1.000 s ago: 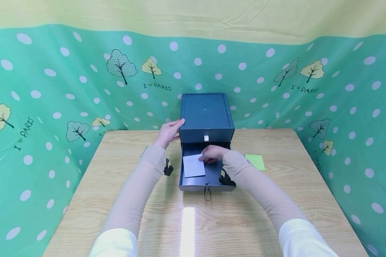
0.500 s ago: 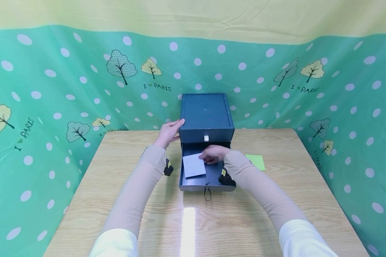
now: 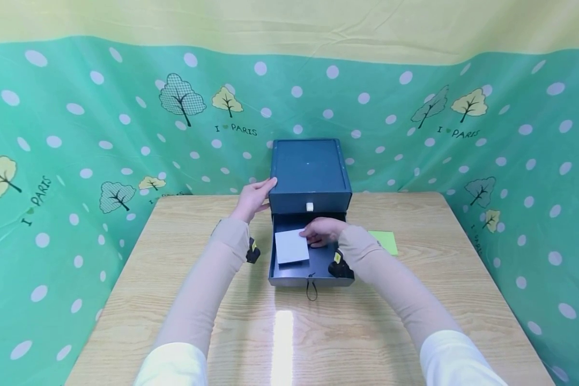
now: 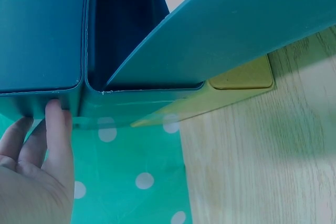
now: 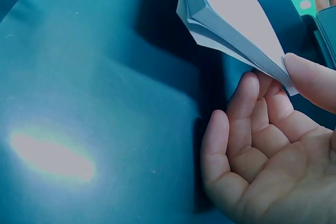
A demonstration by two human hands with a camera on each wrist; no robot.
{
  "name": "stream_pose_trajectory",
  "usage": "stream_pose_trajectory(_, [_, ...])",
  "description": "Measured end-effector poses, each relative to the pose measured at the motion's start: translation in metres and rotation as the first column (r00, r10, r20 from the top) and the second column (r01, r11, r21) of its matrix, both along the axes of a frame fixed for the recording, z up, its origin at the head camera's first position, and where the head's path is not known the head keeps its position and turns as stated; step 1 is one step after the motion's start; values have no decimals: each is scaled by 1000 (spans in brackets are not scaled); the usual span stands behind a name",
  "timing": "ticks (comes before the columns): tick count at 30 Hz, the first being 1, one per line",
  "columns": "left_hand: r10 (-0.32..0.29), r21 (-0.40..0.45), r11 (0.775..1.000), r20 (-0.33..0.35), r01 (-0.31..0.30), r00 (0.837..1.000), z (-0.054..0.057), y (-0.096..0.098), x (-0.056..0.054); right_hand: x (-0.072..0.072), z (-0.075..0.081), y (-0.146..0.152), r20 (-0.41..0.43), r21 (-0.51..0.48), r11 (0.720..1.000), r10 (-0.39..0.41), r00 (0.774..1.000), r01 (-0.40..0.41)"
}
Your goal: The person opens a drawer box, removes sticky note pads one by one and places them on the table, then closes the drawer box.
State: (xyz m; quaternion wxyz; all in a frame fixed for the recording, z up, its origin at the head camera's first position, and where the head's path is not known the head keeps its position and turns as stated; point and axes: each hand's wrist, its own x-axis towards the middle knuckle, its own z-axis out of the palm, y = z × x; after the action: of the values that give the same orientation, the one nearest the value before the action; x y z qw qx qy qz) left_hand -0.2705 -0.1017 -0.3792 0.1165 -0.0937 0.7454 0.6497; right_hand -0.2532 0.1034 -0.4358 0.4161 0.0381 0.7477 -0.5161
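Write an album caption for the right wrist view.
White notepad pinched by its corner in a right grip, over a blue drawer floor.

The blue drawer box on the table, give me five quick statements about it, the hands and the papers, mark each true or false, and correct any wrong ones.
1. The left hand is inside the open drawer. False: its fingers touch the side of the box.
2. The right hand pinches a pale paper pad. True.
3. A black cord loop is on the open drawer's front. True.
4. The section with the white knob is pulled out. False: it is closed, above the open drawer.
5. A green paper lies on the table. True.
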Motion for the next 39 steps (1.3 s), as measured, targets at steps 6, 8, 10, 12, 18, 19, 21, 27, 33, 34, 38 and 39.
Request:
stream_pose_trajectory(6, [-2, 5, 1000, 2, 2, 1000, 1, 0, 0, 0, 0, 1, 32, -28, 999, -17, 999, 17])
stream_pose_trajectory(8, [-1, 8, 1000, 2, 1, 1000, 1, 0, 0, 0, 0, 2, 38, -32, 999, -23, 999, 24])
stream_pose_trajectory(10, [-1, 10, 1000, 0, 1, 1000, 1, 0, 0, 1, 1, 2, 40, -41, 999, -29, 999, 31])
stream_pose_trajectory(12, [-1, 11, 1000, -1, 1, 1000, 1, 0, 0, 1, 3, 2, 43, -49, 998, -36, 998, 38])
stream_pose_trajectory(18, [-1, 5, 1000, -4, 1, 1000, 0, 1, 1, 1, 5, 3, 60, -85, 994, -59, 996, 64])
stream_pose_trajectory(19, [-1, 4, 1000, -5, 1, 1000, 0, 1, 1, 1, 5, 4, 63, -89, 994, -64, 996, 69])
stream_pose_trajectory(21, [0, 4, 1000, -5, 0, 1000, 0, 1, 1, 1, 5, 4, 65, -95, 993, -70, 995, 75])
stream_pose_trajectory(27, [-3, 2, 1000, -8, 3, 1000, 1, 1, 2, 2, 7, 5, 78, -107, 991, -78, 994, 86])
stream_pose_trajectory(33, [-1, 6, 1000, -11, 1, 1000, 2, 1, 2, 2, 10, 7, 85, -131, 989, -62, 994, 73])
stream_pose_trajectory(34, [0, 7, 1000, -10, 0, 1000, 2, 1, 2, 2, 11, 8, 85, -134, 988, -61, 994, 72])
stream_pose_trajectory(38, [3, 11, 1000, -8, -3, 1000, 2, 1, 2, 2, 14, 10, 82, -145, 987, -51, 995, 63])
stream_pose_trajectory(39, [3, 11, 1000, -8, -3, 1000, 2, 1, 1, 2, 15, 10, 76, -146, 988, -48, 996, 59])
